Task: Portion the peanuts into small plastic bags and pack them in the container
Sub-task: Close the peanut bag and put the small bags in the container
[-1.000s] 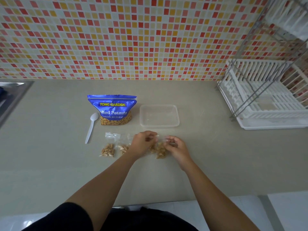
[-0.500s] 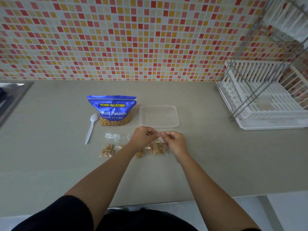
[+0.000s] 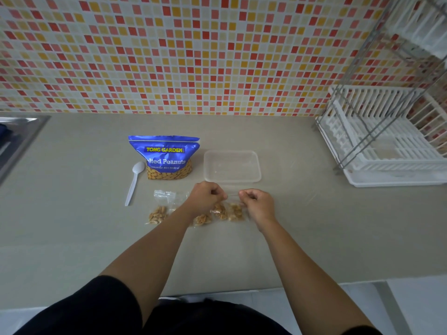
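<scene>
My left hand point(image 3: 205, 198) and my right hand point(image 3: 257, 203) each pinch the top edge of a small clear bag of peanuts point(image 3: 229, 211), which hangs stretched between them just above the counter. Two more small bags with peanuts lie to the left: one point(image 3: 158, 211) in the open, another point(image 3: 202, 219) partly hidden under my left wrist. The blue Tong Garden peanut pouch point(image 3: 164, 157) stands behind them. The clear plastic container point(image 3: 232, 166) sits without contents right behind my hands.
A white plastic spoon point(image 3: 134, 181) lies left of the pouch. A white dish rack with a metal frame point(image 3: 387, 141) fills the right end of the counter. A steel sink edge point(image 3: 17, 136) is at far left. Tiled wall behind.
Both hands rose a little and shifted toward the container with the bag. They moved apart along its top edge, and the third bag under my left wrist came into view.
</scene>
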